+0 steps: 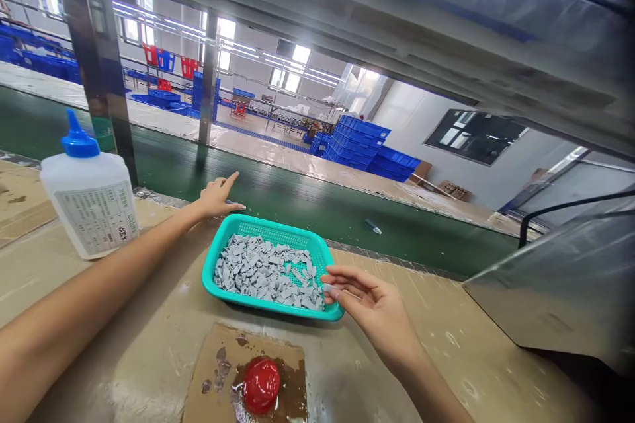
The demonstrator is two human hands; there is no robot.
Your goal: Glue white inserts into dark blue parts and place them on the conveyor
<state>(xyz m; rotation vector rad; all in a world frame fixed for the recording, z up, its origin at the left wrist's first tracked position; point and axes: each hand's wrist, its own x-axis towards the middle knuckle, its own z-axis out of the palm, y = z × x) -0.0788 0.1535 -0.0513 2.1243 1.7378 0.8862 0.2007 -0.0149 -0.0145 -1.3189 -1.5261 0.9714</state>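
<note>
My left hand (217, 199) reaches to the near edge of the green conveyor belt (297, 195), index finger and thumb stretched apart. A small dark piece (232, 202) shows beside the thumb; whether the hand touches it is unclear. In front of me sits a turquoise plastic basket (212, 271) with many small grey plastic pieces (262, 268) in it. Over its right rim, my right hand (370, 304) pinches one light grey plastic piece (329, 287) between thumb and fingers. Another small piece, dark with a pale tip (373, 226), lies on the belt.
A white glue bottle with a blue cap (92, 195) stands at left. Nearer me, a wet cardboard piece (208, 370) bears a red round object (261, 384). A metal post (99, 66) rises behind the bottle; a slanted metal panel (555, 277) stands at right. Blue crates (354, 142) are stacked beyond.
</note>
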